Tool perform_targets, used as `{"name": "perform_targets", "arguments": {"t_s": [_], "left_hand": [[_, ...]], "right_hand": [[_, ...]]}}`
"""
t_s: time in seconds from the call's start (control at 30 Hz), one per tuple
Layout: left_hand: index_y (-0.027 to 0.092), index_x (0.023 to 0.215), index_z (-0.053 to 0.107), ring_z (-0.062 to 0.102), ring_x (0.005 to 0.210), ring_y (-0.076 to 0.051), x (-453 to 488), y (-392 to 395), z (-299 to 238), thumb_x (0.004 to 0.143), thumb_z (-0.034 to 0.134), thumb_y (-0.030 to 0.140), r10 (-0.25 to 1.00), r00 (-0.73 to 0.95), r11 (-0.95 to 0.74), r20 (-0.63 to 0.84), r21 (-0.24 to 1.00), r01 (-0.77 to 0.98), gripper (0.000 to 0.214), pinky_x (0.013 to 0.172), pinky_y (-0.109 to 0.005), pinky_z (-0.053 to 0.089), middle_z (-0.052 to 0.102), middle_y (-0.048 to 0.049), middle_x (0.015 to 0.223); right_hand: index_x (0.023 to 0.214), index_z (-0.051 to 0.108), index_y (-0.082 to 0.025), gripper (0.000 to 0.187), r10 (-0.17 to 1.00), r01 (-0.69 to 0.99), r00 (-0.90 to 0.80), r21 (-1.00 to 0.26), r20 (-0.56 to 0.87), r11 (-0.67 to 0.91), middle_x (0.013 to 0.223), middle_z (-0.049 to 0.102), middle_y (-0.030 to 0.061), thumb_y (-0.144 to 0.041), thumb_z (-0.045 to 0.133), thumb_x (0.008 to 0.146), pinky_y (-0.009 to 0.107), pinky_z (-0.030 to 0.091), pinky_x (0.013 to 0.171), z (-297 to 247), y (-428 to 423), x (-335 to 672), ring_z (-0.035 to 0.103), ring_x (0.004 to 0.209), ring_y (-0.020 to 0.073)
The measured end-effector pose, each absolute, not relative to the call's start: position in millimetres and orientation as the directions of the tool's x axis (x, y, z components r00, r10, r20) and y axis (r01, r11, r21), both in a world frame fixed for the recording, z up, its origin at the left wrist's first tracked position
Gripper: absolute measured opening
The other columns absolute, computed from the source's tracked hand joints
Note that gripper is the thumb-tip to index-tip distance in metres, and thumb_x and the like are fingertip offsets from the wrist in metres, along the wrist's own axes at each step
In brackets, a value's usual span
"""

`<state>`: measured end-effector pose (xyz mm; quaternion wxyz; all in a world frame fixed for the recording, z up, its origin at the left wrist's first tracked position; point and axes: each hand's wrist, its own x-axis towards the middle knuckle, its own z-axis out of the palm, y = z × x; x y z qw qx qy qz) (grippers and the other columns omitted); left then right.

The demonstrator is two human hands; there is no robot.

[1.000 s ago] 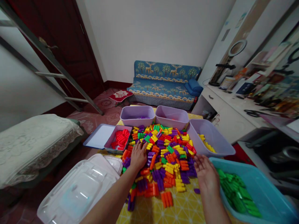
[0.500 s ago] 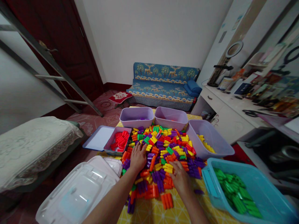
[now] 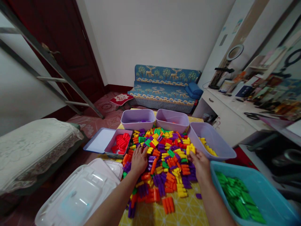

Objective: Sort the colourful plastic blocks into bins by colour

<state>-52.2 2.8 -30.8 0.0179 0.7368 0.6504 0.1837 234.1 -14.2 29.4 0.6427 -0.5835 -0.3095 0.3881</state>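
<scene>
A heap of coloured plastic building blocks (image 3: 161, 182) in red, orange, yellow, green and purple covers the middle of the table. My left hand (image 3: 139, 160) lies on the left part of the heap, palm down, fingers stretched out. At the right side of the heap, my right hand (image 3: 199, 163) pinches a yellow block (image 3: 190, 148) between thumb and fingers, raised slightly near a lilac bin (image 3: 221, 141) with yellow blocks inside. An orange block (image 3: 168, 205) lies apart on the yellow tablecloth (image 3: 188, 213), close to the front.
Two lilac bins (image 3: 138, 125) stand at the back, with a few blocks in them. A tin (image 3: 108, 145) of red blocks sits left. On the right is a turquoise bin (image 3: 265, 182) with green blocks. Clear lids (image 3: 80, 194) lie front left.
My right hand has moved right and away from me, lifting a yellow block from the heap. Several yellow blocks now show where it was. My left hand has stayed in place.
</scene>
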Motion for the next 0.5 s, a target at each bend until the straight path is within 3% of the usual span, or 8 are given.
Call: {"name": "perform_targets", "arguments": {"t_s": [0.13,0.3,0.4,0.5], "left_hand": [[0.025,0.135,0.051,0.038,0.135,-0.025,-52.1,3.1,-31.9,0.089,0.046,0.019,0.966,0.083,-0.150,0.246,0.266,0.952,0.047,0.113,-0.044,0.031,0.055,-0.0082,0.136],[0.025,0.136,0.051,0.038,0.135,-0.024,-51.9,3.3,-32.9,0.088,0.046,0.019,0.965,0.084,-0.151,0.248,0.266,0.952,0.048,0.113,-0.043,0.030,0.055,-0.0078,0.136],[0.025,0.136,0.051,0.038,0.135,-0.025,-51.9,3.2,-32.2,0.088,0.046,0.018,0.965,0.084,-0.151,0.248,0.265,0.952,0.048,0.113,-0.043,0.030,0.055,-0.0079,0.136],[0.025,0.135,0.052,0.038,0.135,-0.025,-51.9,3.0,-31.7,0.087,0.047,0.017,0.965,0.081,-0.149,0.250,0.266,0.952,0.049,0.113,-0.043,0.030,0.055,-0.0081,0.135]], "right_hand": [[0.081,0.060,-0.017,0.030,0.741,-0.494,0.638,-0.849,-0.209,0.187,0.081,0.067,-0.0007,-0.020,0.077,0.056,0.022,0.053,0.070,48.1,10.7,257.0,0.065,0.076,0.0110],[0.088,0.061,-0.018,0.027,0.802,-0.545,0.560,-0.822,-0.209,0.166,0.103,0.068,0.0064,-0.027,0.073,0.065,0.029,0.054,0.084,46.9,9.6,252.6,0.066,0.097,0.0146],[0.098,0.064,-0.019,0.042,0.856,-0.305,0.504,-0.951,-0.117,0.050,0.107,0.069,0.0081,-0.041,0.074,0.065,0.038,0.052,0.089,34.9,5.0,233.6,0.065,0.102,0.0207],[0.102,0.066,-0.017,0.049,0.896,0.205,0.435,-0.979,0.086,-0.006,0.110,0.068,0.0106,-0.051,0.069,0.066,0.046,0.043,0.100,16.5,2.9,210.4,0.060,0.109,0.0259]]}}
